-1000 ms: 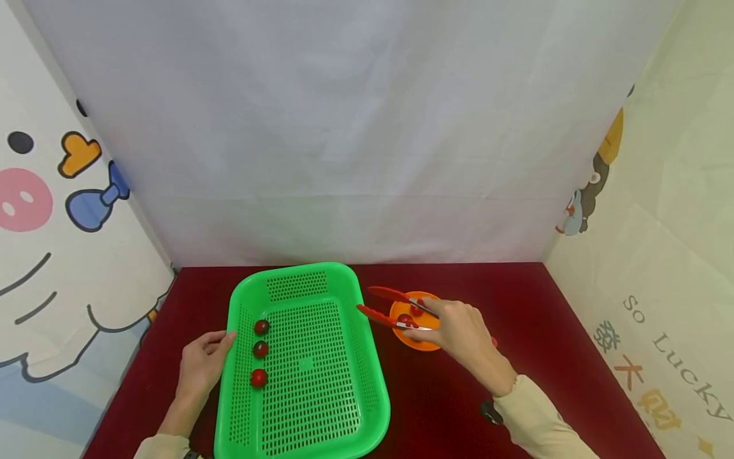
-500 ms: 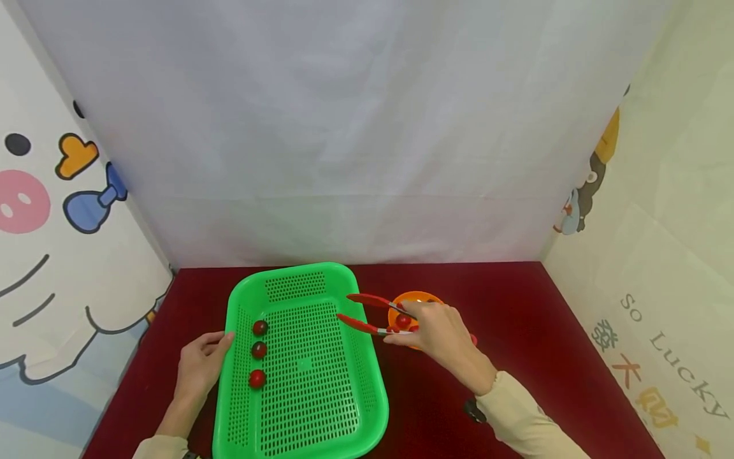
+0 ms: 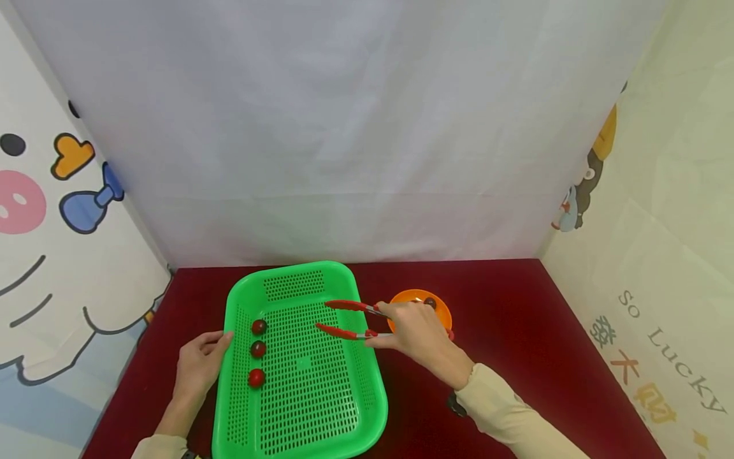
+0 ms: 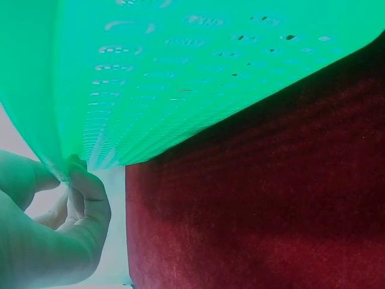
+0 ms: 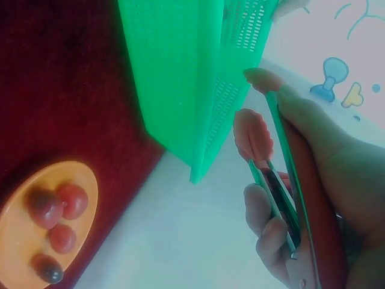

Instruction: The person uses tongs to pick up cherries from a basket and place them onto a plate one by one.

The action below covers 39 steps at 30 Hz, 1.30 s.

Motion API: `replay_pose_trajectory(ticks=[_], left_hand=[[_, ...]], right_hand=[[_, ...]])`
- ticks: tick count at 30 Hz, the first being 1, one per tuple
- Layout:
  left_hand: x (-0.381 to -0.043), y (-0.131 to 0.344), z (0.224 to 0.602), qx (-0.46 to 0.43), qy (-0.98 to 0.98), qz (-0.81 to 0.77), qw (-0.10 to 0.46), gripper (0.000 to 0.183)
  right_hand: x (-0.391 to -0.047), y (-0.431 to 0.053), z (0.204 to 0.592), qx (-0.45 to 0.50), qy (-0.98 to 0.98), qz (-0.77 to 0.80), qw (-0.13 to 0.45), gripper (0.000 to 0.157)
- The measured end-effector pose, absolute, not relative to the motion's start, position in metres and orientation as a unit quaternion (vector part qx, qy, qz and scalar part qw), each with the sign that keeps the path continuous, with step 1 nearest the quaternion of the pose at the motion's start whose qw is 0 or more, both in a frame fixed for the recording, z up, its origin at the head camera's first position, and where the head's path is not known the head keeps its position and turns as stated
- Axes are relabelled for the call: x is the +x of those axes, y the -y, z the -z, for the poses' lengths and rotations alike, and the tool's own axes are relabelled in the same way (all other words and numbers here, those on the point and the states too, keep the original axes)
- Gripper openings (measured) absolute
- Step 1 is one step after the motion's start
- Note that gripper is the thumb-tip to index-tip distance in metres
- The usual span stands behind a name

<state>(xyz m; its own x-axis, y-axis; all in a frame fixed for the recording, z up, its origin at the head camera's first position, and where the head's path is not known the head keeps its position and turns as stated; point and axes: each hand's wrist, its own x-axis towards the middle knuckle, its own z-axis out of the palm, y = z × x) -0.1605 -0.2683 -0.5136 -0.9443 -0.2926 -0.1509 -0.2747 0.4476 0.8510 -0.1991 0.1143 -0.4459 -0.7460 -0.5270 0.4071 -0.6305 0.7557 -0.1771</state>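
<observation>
My left hand [image 3: 197, 363] pinches the left rim of a green plastic basket [image 3: 375, 389] between thumb and fingers, as the left wrist view also shows. Inside, three cherry tomatoes [image 3: 258, 349] stand in a column along the basket's left side. A pair of red-tipped tongs [image 3: 346, 305] is in my right hand [image 3: 421, 335], gripped along its two arms. Its tips are spread, with nothing between them, and hang over the basket's right part. Several more cherry tomatoes [image 5: 74, 200] lie on an orange plate [image 5: 15, 241]; in the head view my right hand hides much of that plate.
A dark red cloth [image 3: 493, 306] covers the table under everything. White curtain [image 3: 355, 159] closes off the back, and printed cloths [image 3: 648, 255] hang at both sides. The basket's raised wall [image 5: 174, 90] stands between the plate and the basket's inside.
The right hand has moved left with the tongs, from over the orange plate to the basket's right part. The left hand stays at the rim.
</observation>
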Motion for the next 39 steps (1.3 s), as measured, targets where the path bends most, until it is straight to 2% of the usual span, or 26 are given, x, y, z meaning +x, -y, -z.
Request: replay_pose_trajectory(ticks=[15, 32, 39], left_hand=[[-0.16, 0.268, 0.512, 0.165, 0.85, 0.5, 0.01, 0.055], [-0.161, 0.27, 0.514, 0.166, 0.851, 0.499, 0.004, 0.057], [-0.161, 0.27, 0.515, 0.166, 0.85, 0.5, 0.004, 0.056]], right_hand=[[-0.198, -0.085, 0.45, 0.354, 0.917, -0.136, 0.125, 0.062], [-0.199, -0.06, 0.457, 0.396, 0.901, -0.121, 0.126, 0.06], [-0.199, -0.052, 0.462, 0.406, 0.899, -0.109, 0.126, 0.052]])
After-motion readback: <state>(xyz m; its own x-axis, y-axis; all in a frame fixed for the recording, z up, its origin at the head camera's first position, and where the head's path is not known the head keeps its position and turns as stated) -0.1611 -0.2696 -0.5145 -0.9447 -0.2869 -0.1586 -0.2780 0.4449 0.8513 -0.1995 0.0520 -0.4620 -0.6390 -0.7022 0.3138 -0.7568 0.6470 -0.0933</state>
